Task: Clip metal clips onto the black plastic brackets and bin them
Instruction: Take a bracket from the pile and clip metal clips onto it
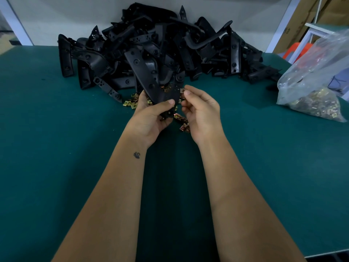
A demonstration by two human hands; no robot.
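Note:
My left hand (151, 116) grips the lower end of a long black plastic bracket (145, 76), which stands tilted up and away from me over the table. My right hand (200, 108) pinches a small metal clip (182, 90) between thumb and forefinger, right at the bracket's right edge. Several loose gold-coloured clips (182, 121) lie scattered on the green table under and around both hands. A big heap of black brackets (188, 46) fills the back of the table.
A clear plastic bag (313, 87) with many more clips lies at the right edge of the green table (66, 148). White frame posts and cardboard stand behind. The table's near edge shows at bottom right.

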